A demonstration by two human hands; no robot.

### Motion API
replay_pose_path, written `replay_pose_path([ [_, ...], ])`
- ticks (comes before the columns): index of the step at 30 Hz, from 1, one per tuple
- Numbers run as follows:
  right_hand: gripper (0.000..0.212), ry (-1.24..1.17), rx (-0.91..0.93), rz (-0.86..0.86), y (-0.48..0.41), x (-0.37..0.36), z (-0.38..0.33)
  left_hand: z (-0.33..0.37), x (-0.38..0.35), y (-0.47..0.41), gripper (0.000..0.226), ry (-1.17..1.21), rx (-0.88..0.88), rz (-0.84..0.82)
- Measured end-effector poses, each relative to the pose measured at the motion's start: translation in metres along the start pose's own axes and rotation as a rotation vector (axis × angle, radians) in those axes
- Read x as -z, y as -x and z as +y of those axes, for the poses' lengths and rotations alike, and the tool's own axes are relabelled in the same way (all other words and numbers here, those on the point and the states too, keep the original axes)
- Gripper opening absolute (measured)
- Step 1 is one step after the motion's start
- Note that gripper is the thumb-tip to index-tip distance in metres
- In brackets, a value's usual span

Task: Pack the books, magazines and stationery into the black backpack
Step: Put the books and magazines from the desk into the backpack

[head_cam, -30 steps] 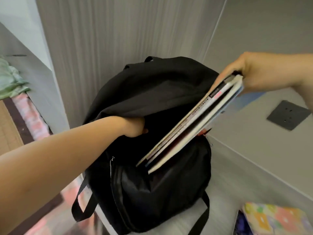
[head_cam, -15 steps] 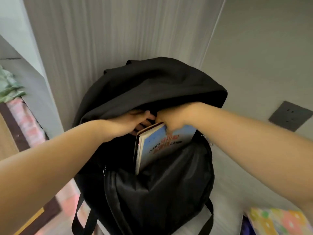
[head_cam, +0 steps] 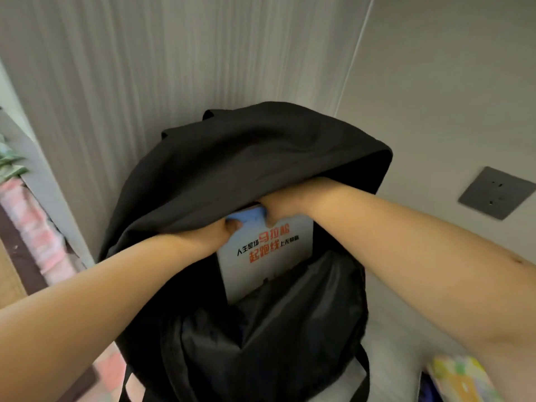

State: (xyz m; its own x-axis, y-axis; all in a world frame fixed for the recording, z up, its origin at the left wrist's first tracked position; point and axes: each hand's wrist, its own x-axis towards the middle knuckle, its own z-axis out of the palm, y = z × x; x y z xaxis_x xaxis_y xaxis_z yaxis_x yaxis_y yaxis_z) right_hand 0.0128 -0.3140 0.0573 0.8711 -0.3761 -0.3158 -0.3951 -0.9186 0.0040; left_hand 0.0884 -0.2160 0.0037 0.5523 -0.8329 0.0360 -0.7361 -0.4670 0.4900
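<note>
The black backpack (head_cam: 261, 158) stands upright against the wall with its main mouth open. A stack of books (head_cam: 266, 250), front cover pale blue and white with red and black lettering, sits upright inside the opening, lower part hidden by the bag's front. My right hand (head_cam: 285, 206) grips the top edge of the books, fingers tucked under the bag's flap. My left hand (head_cam: 213, 236) holds the edge of the flap at the left of the opening, touching the books' upper corner.
A grey wall socket (head_cam: 496, 192) is on the right wall. A colourful patterned item (head_cam: 461, 378) lies on the surface at the lower right. Pink and green bedding (head_cam: 34, 233) is at the left. The backpack's straps (head_cam: 365, 381) hang at its base.
My right hand brought the books down from above the bag and pushed them deeper into the opening; they now stand upright. My left hand kept hold of the flap.
</note>
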Motion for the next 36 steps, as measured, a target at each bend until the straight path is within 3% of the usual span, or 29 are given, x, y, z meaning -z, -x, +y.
replay_pose_path([
  [6,0.029,0.101,-0.032,0.190,-0.003,-0.009,0.008,0.006,-0.001,-0.005,0.049,-0.208,-0.033,0.081],
  [11,0.043,0.147,-0.071,0.289,0.007,-0.015,0.014,0.005,-0.005,0.013,0.070,-0.344,-0.130,0.061],
  [15,0.041,-0.003,-0.028,0.352,0.052,-0.016,0.022,0.016,-0.002,0.036,0.059,-0.372,-0.252,0.092],
  [17,0.040,-0.098,-0.019,0.389,0.085,-0.019,0.027,0.028,0.000,0.048,0.050,-0.289,-0.345,0.132],
  [19,0.036,-0.209,-0.067,0.440,0.124,-0.026,0.034,0.043,0.002,0.066,0.038,-0.094,-0.416,0.033],
  [21,0.034,-0.296,-0.193,0.486,0.170,-0.041,0.045,0.058,0.001,0.088,0.023,0.084,-0.505,-0.149],
  [26,0.028,-0.535,-0.654,0.493,0.281,-0.138,0.078,0.094,-0.049,0.129,0.025,0.500,-0.503,-0.544],
  [28,0.030,-0.679,-0.863,0.454,0.318,-0.186,0.088,0.112,-0.094,0.138,0.023,0.504,-0.448,-0.690],
  [31,0.036,-0.815,-1.089,0.396,0.356,-0.254,0.090,0.133,-0.168,0.148,0.020,0.436,-0.331,-0.778],
  [36,0.049,-0.996,-1.276,0.325,0.388,-0.332,0.075,0.151,-0.239,0.178,0.022,0.255,-0.227,-0.822],
])
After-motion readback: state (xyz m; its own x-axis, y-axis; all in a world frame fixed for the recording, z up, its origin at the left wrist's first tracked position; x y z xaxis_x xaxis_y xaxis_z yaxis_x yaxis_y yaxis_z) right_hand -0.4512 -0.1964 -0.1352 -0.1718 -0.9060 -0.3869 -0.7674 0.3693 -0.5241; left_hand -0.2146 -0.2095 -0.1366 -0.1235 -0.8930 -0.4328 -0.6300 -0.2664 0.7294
